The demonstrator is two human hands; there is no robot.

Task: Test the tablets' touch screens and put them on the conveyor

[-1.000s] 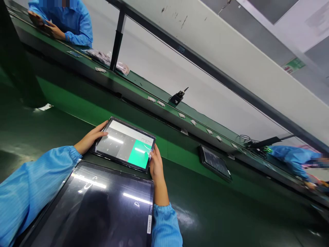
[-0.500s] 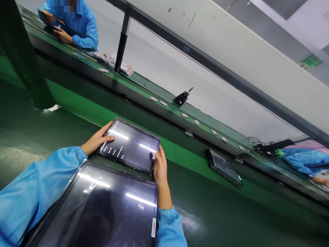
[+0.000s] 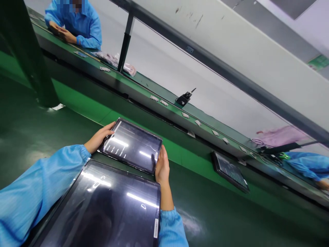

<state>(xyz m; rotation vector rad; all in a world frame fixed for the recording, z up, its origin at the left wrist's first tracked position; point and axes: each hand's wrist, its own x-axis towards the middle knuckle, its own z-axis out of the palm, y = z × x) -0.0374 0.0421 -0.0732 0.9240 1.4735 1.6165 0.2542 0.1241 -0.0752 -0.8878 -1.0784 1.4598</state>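
Between my two hands is a tablet [image 3: 133, 145], its dark screen lit with a short list of white menu text at the lower left. My left hand [image 3: 100, 138] grips the tablet's left edge, thumb over the bezel. On the opposite edge, my right hand [image 3: 162, 166] is closed round the side, its fingers partly hidden behind the tablet. Nearer to me lies a larger tablet-like screen [image 3: 120, 209], dark and reflective, with white marks on the glass and a white label at its right edge. My forearms pass on either side of it.
Another tablet [image 3: 229, 170] lies to the right on the green bench [image 3: 205, 212]. Beyond runs a conveyor line [image 3: 174, 109] carrying several small pale parts, with a black stand [image 3: 184, 98] behind. A co-worker [image 3: 77, 29] sits at far left; a blue sleeve [image 3: 307, 164] shows at right.
The view has shifted slightly, so most things sit a little further right. My left thumb has moved up towards the tablet's edge. The co-worker's hands at far left have come together.
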